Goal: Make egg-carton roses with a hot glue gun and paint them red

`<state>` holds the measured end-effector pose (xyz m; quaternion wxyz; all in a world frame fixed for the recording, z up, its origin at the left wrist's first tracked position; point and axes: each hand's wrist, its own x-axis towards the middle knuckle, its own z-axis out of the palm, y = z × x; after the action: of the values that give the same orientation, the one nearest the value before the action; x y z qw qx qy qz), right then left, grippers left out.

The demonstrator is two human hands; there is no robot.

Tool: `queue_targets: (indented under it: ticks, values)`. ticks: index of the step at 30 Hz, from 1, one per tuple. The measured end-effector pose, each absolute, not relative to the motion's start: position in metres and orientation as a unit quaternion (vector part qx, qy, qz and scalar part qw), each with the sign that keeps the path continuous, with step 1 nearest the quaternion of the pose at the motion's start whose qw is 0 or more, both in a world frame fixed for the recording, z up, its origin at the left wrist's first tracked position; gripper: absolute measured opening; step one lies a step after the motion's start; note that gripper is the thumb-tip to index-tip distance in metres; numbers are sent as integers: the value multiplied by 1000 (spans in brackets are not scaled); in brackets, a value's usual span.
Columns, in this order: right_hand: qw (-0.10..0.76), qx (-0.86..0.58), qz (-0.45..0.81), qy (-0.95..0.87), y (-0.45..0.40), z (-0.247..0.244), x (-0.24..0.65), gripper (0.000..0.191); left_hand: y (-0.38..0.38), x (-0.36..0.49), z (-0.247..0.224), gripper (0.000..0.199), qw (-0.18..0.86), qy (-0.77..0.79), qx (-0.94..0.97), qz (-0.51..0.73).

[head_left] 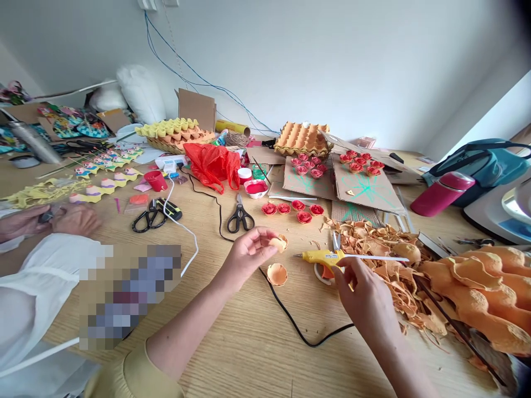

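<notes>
Wooden table [215, 342]: left hand [250, 253] pinched an orange cup [280, 244], right hand [365, 287] gripped a glue gun [317, 256]; gluing seemed in hand, needing careful aim.

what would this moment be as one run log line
left hand: holds orange carton piece | right hand: holds yellow glue gun | piece and gun: apart | nearby: orange cup, red flowers

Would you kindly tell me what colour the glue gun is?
The glue gun, in the right hand, is yellow; the head view shows it.
</notes>
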<state>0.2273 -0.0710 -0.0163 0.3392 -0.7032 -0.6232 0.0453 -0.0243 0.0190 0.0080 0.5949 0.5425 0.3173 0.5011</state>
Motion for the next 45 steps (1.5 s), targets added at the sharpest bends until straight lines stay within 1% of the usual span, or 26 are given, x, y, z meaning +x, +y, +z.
queue_targets:
  ticks: [3, 5, 7, 10, 14, 17, 19, 21, 23, 25, 28, 30, 32, 38, 42, 45]
  values:
    - [417, -589, 98, -685, -78, -10, 210, 12, 9, -18, 7, 16, 473, 313, 686, 456]
    - [447, -543, 118, -701, -80, -8, 200, 10, 2, -13, 5, 20, 386, 296, 763, 425]
    - [461, -522, 125, -707, -81, -7, 192, 12, -4, -9, 4, 25, 336, 283, 806, 396]
    - [462, -510, 127, -715, -79, -7, 188, 13, -11, -6, 0, 29, 296, 279, 838, 364]
    - [445, -505, 116, -730, -77, -8, 188, 9, -14, -7, -5, 20, 255, 282, 858, 346]
    - [434, -484, 96, -753, -77, -9, 188, 13, -13, -8, -6, 20, 238, 272, 868, 341]
    - [429, -480, 86, -760, -78, -9, 189, 17, -10, -9, -4, 28, 228, 277, 872, 334]
    - [433, -496, 83, -748, -79, -9, 193, 21, -6, -12, -2, 42, 213, 309, 874, 309]
    - [444, -520, 87, -724, -79, -7, 198, 23, -1, -16, 1, 55, 197, 363, 874, 258]
    - [458, -541, 95, -699, -79, -6, 204, 23, 2, -20, 1, 58, 186, 412, 870, 196]
    - [473, -560, 115, -670, -79, -4, 210, 18, 4, -25, -2, 45, 184, 451, 860, 153]
    - [479, -566, 128, -659, -79, -4, 211, 16, 3, -25, -5, 35, 195, 454, 855, 158]
    - [480, -567, 138, -656, -80, -3, 209, 14, 1, -22, -8, 32, 217, 440, 853, 177]
    - [479, -525, 167, -683, -83, 1, 198, 10, -10, -8, -8, 48, 341, 327, 846, 249]
    - [455, -515, 164, -708, -84, -2, 194, 14, -16, -2, -6, 53, 385, 322, 823, 267]
    - [433, -516, 143, -725, -85, -6, 193, 18, -17, -1, -5, 52, 409, 331, 807, 268]
